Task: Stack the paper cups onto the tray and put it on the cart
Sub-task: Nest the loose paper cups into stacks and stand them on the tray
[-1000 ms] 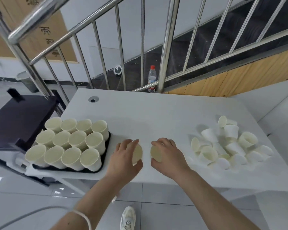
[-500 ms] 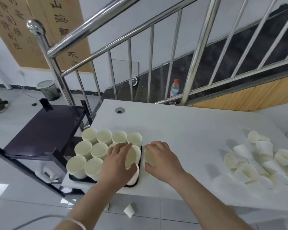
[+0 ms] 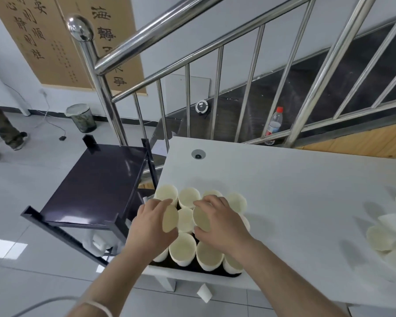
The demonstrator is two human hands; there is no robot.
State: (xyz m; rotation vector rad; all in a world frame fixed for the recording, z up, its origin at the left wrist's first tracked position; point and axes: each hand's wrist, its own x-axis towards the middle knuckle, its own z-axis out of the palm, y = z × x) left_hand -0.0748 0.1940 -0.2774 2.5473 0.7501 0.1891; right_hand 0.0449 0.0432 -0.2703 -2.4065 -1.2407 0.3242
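Hovering over the tray (image 3: 192,269) of upright cups (image 3: 183,248), one paper cup each is gripped by the left hand (image 3: 151,227) and right hand (image 3: 222,223).

Upright cream paper cups (image 3: 185,247) packed on black tray (image 3: 193,268) beside dark cart (image 3: 96,181).

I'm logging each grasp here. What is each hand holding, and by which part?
Each holds one paper cup by its side wall: left hand on left cup, right hand on right cup.
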